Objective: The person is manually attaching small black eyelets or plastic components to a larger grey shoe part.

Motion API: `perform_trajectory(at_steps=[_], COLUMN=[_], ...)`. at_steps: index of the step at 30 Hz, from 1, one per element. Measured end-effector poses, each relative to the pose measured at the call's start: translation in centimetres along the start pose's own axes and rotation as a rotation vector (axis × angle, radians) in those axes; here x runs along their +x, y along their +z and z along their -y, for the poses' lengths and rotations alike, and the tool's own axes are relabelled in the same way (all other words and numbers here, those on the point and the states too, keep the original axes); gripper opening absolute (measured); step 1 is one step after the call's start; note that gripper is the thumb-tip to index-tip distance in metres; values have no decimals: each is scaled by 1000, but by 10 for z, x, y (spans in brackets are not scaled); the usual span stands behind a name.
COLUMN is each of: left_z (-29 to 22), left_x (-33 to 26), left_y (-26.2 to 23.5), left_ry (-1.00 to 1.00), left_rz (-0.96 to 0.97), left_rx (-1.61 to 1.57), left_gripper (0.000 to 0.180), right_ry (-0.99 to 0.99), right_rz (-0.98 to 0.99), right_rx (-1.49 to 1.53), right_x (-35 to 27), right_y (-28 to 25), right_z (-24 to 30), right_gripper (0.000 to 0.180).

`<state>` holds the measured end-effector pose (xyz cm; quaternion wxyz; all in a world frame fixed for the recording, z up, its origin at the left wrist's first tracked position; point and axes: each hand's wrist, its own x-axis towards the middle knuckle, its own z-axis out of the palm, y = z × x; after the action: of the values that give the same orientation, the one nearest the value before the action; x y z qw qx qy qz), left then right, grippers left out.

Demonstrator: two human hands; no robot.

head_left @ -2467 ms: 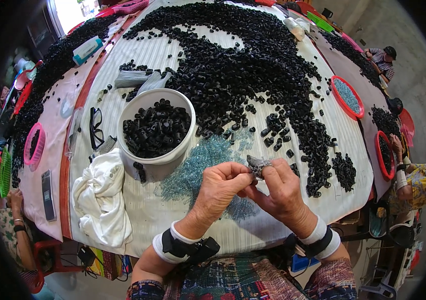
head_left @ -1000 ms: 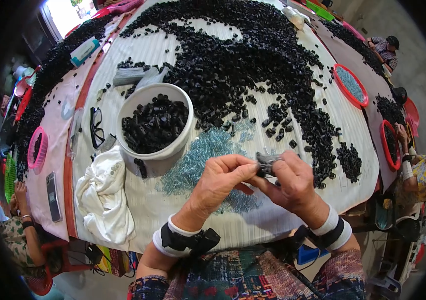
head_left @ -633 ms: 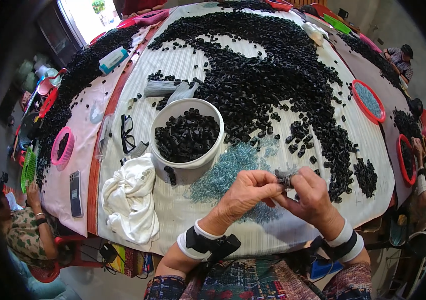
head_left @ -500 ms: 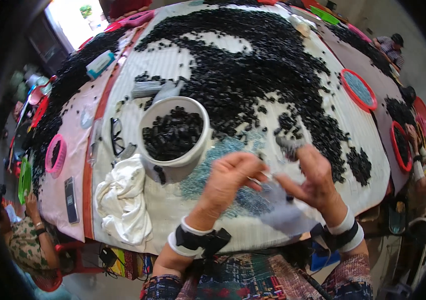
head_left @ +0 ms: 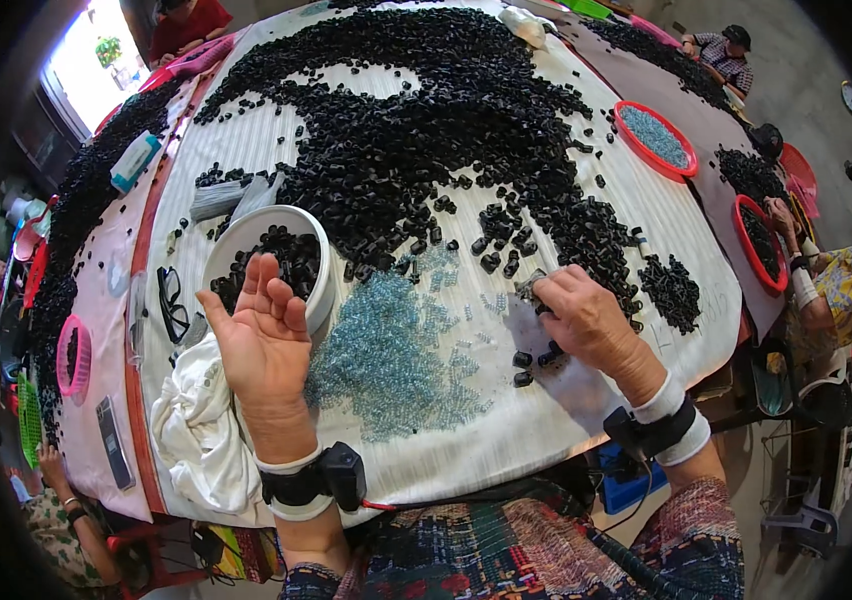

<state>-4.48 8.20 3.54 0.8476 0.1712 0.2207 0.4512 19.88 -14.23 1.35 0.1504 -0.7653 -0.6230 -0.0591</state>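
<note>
Head view: grey bundle [head_left: 528, 287] in the narrow right grip [head_left: 586, 314], left grip [head_left: 268, 352] wide.

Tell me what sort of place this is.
Likely a small hand-assembly workshop: a heap of small black parts and a spread of bluish spring-like pieces lie on a cloth-covered table, with a co-worker in a yellow patterned top nearby.

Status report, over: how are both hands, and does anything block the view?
Left hand open, palm up, empty. Right hand pinching small grey bundle, loose black pieces beside it. Left hand partly hides white bowl.
</note>
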Motion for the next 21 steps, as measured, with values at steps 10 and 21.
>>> perform_trajectory(at_steps=[10,21], left_z=[44,77], left_x=[-14,-31], left_y=[1,3], left_ry=[-245,-565], left_rz=[308,512], left_rx=[289,269], left_gripper=[17,17], right_ry=[-29,-233], right_rz=[-147,-283], right_rx=[418,604], right_x=[6,26], right_y=[-6,-21], right_z=[29,76], right_gripper=[31,29])
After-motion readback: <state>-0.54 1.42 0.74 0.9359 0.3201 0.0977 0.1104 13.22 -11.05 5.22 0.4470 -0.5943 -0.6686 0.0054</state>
